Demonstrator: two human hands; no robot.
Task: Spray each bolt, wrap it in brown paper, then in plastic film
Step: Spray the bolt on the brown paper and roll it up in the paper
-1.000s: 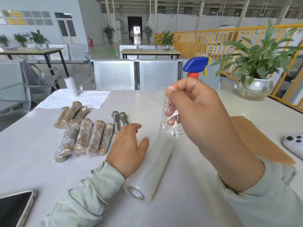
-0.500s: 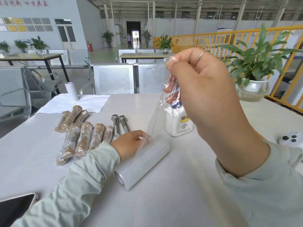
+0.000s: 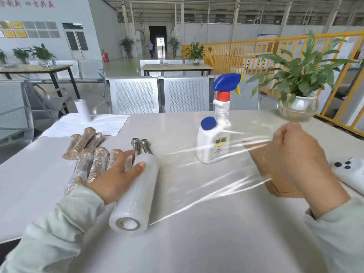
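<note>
Left hand (image 3: 116,177) lies flat on the film roll (image 3: 136,191), fingers straight, thumb on top of the roll, pinning it to the table (image 3: 197,243). Roll lies on its side, open core end toward the camera.

Right hand (image 3: 295,160) is up off the table on the right, fingers curled, gripping the free edge of the plastic film (image 3: 222,170). Film is stretched as a clear sheet from the roll across to that hand, wrinkled and glinting. Can't tell if a bolt is inside the fist; hand is motion-blurred.

Two bare bolts (image 3: 140,146) lie side by side just past the far end of the roll, heads away from the camera, partly covered by the left fingertips and the roll. Wrapped bolts (image 3: 88,154) sit in a cluster left of the left hand, brown paper under film, a few partly hidden by the hand.

Spray bottle (image 3: 218,133) stands upright mid-table behind the stretched sheet, lower part seen through the film. Brown paper (image 3: 279,182) stack lies under and behind the right hand, mostly blocked by it. White phone (image 3: 352,172) just right of the paper, at the edge of the view. Potted plant (image 3: 299,101) in a glass bowl at the far right corner. White sheet (image 3: 86,125) with a small white roll (image 3: 82,110) standing on it at the far left.
</note>
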